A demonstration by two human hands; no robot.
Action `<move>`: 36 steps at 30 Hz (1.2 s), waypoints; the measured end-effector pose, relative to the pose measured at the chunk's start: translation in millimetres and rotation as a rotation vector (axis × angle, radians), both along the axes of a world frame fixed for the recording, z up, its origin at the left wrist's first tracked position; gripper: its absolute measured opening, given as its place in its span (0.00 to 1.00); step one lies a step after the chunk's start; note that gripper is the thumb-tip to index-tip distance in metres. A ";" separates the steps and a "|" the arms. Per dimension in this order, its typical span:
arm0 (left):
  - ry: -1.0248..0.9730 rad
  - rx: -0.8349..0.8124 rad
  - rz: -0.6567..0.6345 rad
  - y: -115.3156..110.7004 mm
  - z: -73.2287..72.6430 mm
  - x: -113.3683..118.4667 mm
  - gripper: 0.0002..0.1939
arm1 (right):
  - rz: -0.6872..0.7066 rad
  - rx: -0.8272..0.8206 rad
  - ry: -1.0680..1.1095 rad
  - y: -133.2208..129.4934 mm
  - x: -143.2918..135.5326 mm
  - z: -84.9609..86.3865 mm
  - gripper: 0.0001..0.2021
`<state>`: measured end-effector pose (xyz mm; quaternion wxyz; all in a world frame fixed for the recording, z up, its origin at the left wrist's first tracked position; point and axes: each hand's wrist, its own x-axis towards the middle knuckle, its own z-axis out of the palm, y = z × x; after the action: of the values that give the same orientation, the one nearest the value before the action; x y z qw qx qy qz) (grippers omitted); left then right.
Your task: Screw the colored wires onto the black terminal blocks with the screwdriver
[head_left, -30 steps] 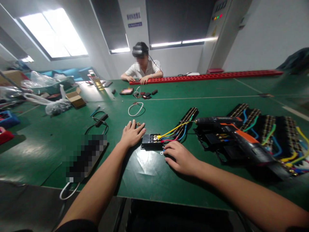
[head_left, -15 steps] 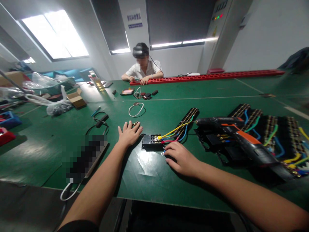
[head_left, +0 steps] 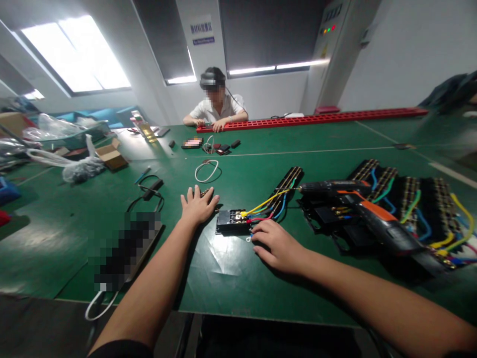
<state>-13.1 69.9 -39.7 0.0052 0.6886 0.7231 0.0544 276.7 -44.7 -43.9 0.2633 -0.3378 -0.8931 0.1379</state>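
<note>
My left hand (head_left: 198, 205) lies palm down on the green table with its fingers spread, over some small brass-coloured pieces (head_left: 204, 192). Just right of it sits a black terminal block (head_left: 233, 222) with yellow, green, blue and red wires running to a black strip (head_left: 285, 186). At the block's lower right corner, my right hand (head_left: 278, 243) has curled fingers beside a ring-ended blue lead (head_left: 249, 238); its fingertips hide what they pinch, if anything.
A black and orange power drill (head_left: 372, 211) lies at the right among several wired black strips (head_left: 410, 199). Across the table (head_left: 156, 164) sits a person (head_left: 219, 107) behind a red rail (head_left: 316, 118). Left are a dark blurred device (head_left: 126, 251), cables and an open carton (head_left: 113, 155).
The whole view has shifted slightly, so things appear a little further left. Both hands keep nearly the same place and pose beside the terminal block.
</note>
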 end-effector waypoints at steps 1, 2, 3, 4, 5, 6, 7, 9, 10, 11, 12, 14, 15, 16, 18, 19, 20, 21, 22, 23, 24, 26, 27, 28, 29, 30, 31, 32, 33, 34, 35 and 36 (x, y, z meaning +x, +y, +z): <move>-0.002 0.006 0.008 0.5 -0.3 -0.2 0.37 | 0.000 -0.002 0.000 0.1 0.0 0.0 0.11; -0.004 0.014 0.019 0.8 -0.7 -0.6 0.37 | -0.001 -0.003 -0.001 0.1 0.0 0.0 0.11; -0.007 0.022 0.029 0.9 -1.2 -1.3 0.38 | -0.003 -0.004 -0.001 0.2 0.1 0.1 0.11; -0.010 0.027 0.034 1.0 -1.7 -2.1 0.39 | -0.005 -0.005 -0.001 0.1 0.2 0.2 0.11; -0.013 0.030 0.035 0.9 -2.3 -2.9 0.39 | -0.005 -0.007 -0.001 0.1 0.4 0.4 0.11; -0.017 0.031 0.031 0.8 -2.8 -3.8 0.40 | -0.005 -0.009 -0.002 -0.1 0.6 0.8 0.11; -0.020 0.032 0.023 0.5 -3.3 -4.5 0.40 | -0.004 -0.011 -0.003 -0.2 0.7 1.3 0.11; -0.026 0.041 -0.001 -0.9 -3.6 -5.4 0.39 | -0.002 -0.012 -0.006 -0.6 0.9 2.3 0.11; -0.029 0.059 -0.013 -2.0 -3.2 -5.7 0.38 | -0.001 -0.011 -0.007 -0.7 0.9 2.8 0.11; -0.033 0.089 -0.029 -3.5 -2.4 -6.0 0.37 | -0.001 -0.008 -0.007 -0.8 0.9 3.2 0.11; -0.042 0.131 -0.052 -5.3 -1.2 -6.4 0.36 | 0.001 -0.005 -0.007 -0.9 0.9 3.5 0.11; -0.077 0.239 -0.121 -10.0 2.3 -8.1 0.32 | 0.006 -0.002 -0.005 -0.9 0.9 3.7 0.11; -0.109 0.289 -0.169 -12.6 4.3 -9.3 0.29 | 0.007 -0.002 -0.005 -0.9 0.9 3.6 0.11; -0.141 0.321 -0.219 -15.3 6.3 -10.8 0.25 | 0.007 -0.002 -0.007 -0.9 0.8 3.5 0.11; -0.178 0.327 -0.298 -20.5 9.6 -14.0 0.19 | 0.007 -0.005 -0.013 -0.8 0.6 3.1 0.11; -0.185 0.314 -0.329 -22.7 10.9 -15.3 0.17 | 0.008 -0.005 -0.016 -0.8 0.5 2.9 0.11; -0.186 0.297 -0.358 -24.4 11.8 -16.4 0.16 | 0.009 -0.005 -0.017 -0.8 0.4 2.8 0.11; -0.184 0.275 -0.388 -25.7 12.4 -17.2 0.16 | 0.010 -0.006 -0.017 -0.8 0.3 2.7 0.11; -0.181 0.252 -0.418 -26.4 12.7 -17.7 0.16 | 0.011 -0.006 -0.017 -0.9 0.3 2.7 0.11; -0.178 0.229 -0.448 -26.6 12.8 -18.0 0.17 | 0.009 -0.004 -0.016 -1.0 0.3 2.8 0.11; -0.177 0.205 -0.477 -26.3 12.7 -18.1 0.17 | 0.009 -0.003 -0.016 -1.2 0.3 2.9 0.11; -0.181 0.169 -0.522 -25.0 11.7 -18.1 0.17 | 0.009 0.002 -0.017 -1.7 0.4 3.2 0.12; -0.185 0.155 -0.540 -24.2 11.0 -18.0 0.18 | 0.009 0.004 -0.018 -2.0 0.5 3.3 0.12; -0.188 0.144 -0.558 -23.5 10.1 -17.9 0.19 | 0.008 0.007 -0.018 -2.3 0.5 3.4 0.12; -0.188 0.133 -0.577 -23.0 9.1 -17.8 0.19 | 0.006 0.007 -0.017 -2.6 0.5 3.5 0.11; -0.186 0.123 -0.597 -22.8 8.3 -17.6 0.19 | 0.004 0.007 -0.017 -2.8 0.5 3.6 0.11; -0.180 0.113 -0.615 -22.7 7.6 -17.3 0.19 | 0.001 0.006 -0.016 -3.0 0.4 3.8 0.11; -0.170 0.106 -0.631 -22.9 7.1 -17.0 0.19 | -0.002 0.006 -0.014 -3.1 0.3 3.9 0.11; -0.157 0.101 -0.640 -23.3 6.9 -16.7 0.18 | -0.006 0.006 -0.012 -3.2 0.2 4.0 0.11; -0.144 0.099 -0.643 -23.7 7.0 -16.4 0.18 | -0.008 0.008 -0.009 -3.2 0.0 4.2 0.11; -0.132 0.099 -0.640 -24.0 7.1 -16.2 0.17 | -0.008 0.010 -0.005 -3.1 -0.1 4.3 0.11; -0.124 0.099 -0.634 -24.3 7.4 -16.1 0.17 | -0.009 0.012 0.000 -2.9 -0.3 4.4 0.11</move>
<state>-29.2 45.6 -32.3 0.0324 0.8742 0.4676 0.1270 276.4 -47.6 -39.6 0.2660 -0.3400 -0.8924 0.1313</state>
